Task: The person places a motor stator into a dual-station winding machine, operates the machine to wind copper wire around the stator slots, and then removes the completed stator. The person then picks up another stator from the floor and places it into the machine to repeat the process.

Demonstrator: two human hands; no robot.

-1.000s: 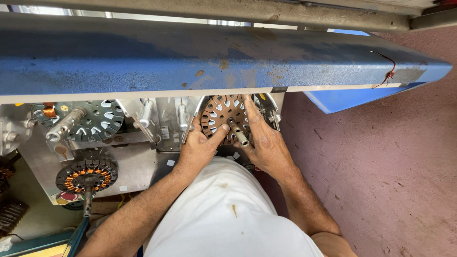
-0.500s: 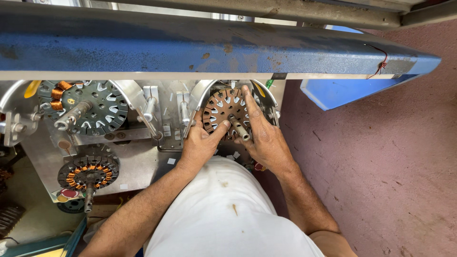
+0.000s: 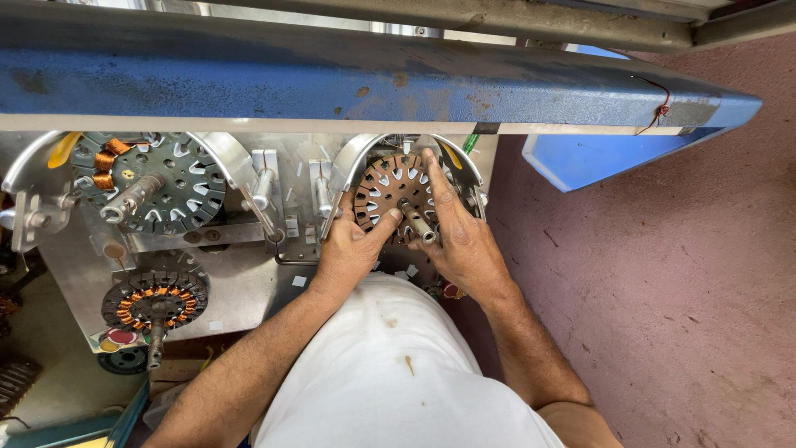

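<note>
A brown slotted stator is seen mounted on the right station of a grey metal machine, under a long blue beam. A steel shaft sticks out of the stator's middle. The left hand is laid against the stator's lower left edge, its thumb stretched up onto the face and its other fingers curled together at the rim. The right hand is laid flat over the right side, fingers extended and close together, the fingertips reaching the upper rim. Nothing is pinched by either hand.

No packages or signs are visible. Small white square tabs are scattered on the machine's plate and below the hands; the count cannot be told. A round red sticker with a yellow one beside it is seen at the plate's lower left, and a red round spot lies below the right wrist.

Three stators are counted in all: the brown one, a dark one at the upper left station carrying a few copper coils, and a fully wound one lower left. Each has a shaft. A blue panel stands at the right, above a reddish floor. A white garment fills the bottom middle.
</note>
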